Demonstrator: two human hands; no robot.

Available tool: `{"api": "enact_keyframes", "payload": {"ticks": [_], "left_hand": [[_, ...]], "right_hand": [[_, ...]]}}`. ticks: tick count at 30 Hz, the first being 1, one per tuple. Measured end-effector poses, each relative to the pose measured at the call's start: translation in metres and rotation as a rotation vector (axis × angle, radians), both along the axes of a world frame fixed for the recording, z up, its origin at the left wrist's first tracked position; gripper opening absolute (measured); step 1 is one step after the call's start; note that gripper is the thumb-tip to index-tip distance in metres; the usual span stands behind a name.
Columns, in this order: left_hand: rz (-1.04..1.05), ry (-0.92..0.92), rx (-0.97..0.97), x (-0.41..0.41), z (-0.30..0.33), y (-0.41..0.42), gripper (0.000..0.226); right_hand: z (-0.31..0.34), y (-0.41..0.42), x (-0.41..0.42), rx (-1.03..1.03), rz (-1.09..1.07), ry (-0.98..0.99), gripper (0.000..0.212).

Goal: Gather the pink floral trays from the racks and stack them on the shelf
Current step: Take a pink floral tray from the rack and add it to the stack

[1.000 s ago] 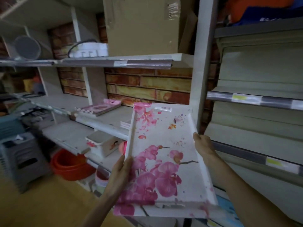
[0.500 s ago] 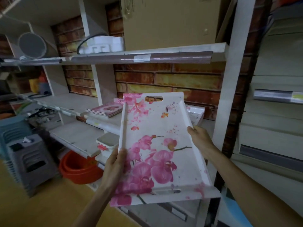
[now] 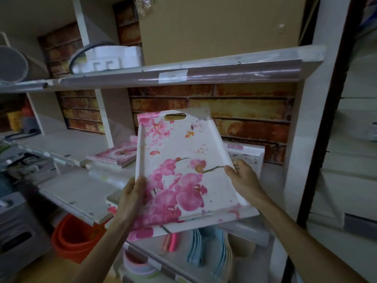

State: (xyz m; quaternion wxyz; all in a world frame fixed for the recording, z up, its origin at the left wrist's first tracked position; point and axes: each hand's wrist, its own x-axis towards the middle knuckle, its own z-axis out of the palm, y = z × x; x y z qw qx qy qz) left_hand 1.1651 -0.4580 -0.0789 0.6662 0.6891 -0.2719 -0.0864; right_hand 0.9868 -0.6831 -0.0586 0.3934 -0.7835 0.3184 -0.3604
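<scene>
I hold a white tray with pink orchid print [image 3: 183,160] tilted up in front of the middle shelf [image 3: 271,170]. My left hand [image 3: 132,199] grips its left rim near the bottom corner. My right hand [image 3: 242,180] grips its right rim. A low stack of pink floral trays [image 3: 116,155] lies flat on the shelf to the left behind it. Another white tray with a pink handle slot [image 3: 246,156] lies on the shelf behind my right hand, partly hidden.
A big cardboard box [image 3: 220,27] and a white plastic item [image 3: 108,58] sit on the upper shelf. Orange basins [image 3: 75,240] and a grey stool [image 3: 18,231] stand on the floor at left. Blue plates [image 3: 212,250] stand on the lower shelf. A white upright [image 3: 306,119] bounds the bay at right.
The view has moved closer to the shelf bay and shifted right. The tray stays held in both hands and now sits nearer the middle shelf, in front of the tray lying there.
</scene>
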Motion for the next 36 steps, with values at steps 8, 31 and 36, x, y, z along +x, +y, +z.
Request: {"api": "enact_keyframes", "payload": {"ticks": [8,31,36], "left_hand": [[-0.102,-0.072,0.053,0.075,0.014,-0.082,0.029],[-0.462,-0.345,0.280,0.124,-0.028,-0.226,0.020],[-0.481,-0.341,0.311,0.127,-0.041,-0.232,0.022]], "right_hand": [[0.009,-0.057,0.045,-0.031,-0.143,-0.020,0.016],[-0.043,-0.080,0.019,-0.012,-0.582,0.185,0.021],[-0.056,-0.077,0.021,-0.065,-0.622,0.269,0.019]]}}
